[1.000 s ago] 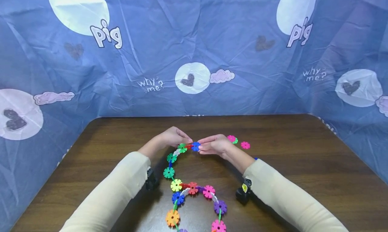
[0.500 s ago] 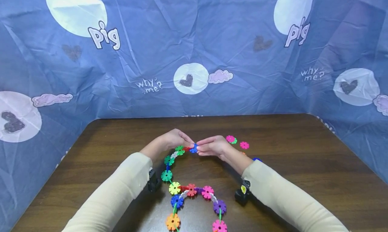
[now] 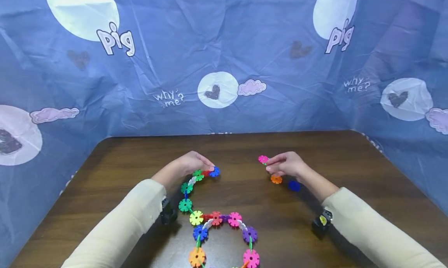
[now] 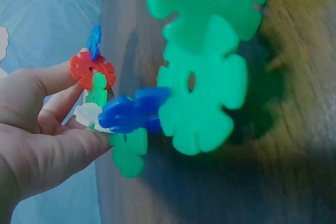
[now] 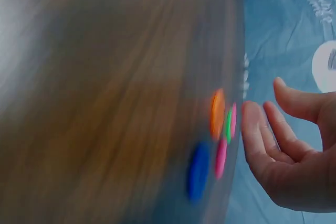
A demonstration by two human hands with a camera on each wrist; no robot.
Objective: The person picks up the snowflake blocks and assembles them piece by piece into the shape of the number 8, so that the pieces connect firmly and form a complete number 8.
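Note:
A chain of notched plastic flower discs (image 3: pixel 185 205) curves up the table's left-centre in the head view. My left hand (image 3: pixel 189 163) pinches it near its far end, by the red disc (image 4: pixel 92 70); a blue disc (image 3: pixel 215 172) is slotted on beyond. Large in the left wrist view are green discs (image 4: pixel 202 93) of the same chain. My right hand (image 3: pixel 287 163) hovers over loose discs, thumb and fingers apart with nothing between them in the right wrist view. Under and around it lie a pink disc (image 3: pixel 263 159), an orange disc (image 3: pixel 276 179) and a blue disc (image 3: pixel 294 186).
Nearer my body, the chain joins a closed loop of linked discs (image 3: pixel 249 234) that runs off the bottom of the head view. The brown wooden table (image 3: pixel 140 151) ends at a blue printed cloth (image 3: pixel 182 46) behind it.
My right hand has let go of the blue disc at the chain's end and moved right to the loose discs. My left hand still holds the chain, slightly further left in view.

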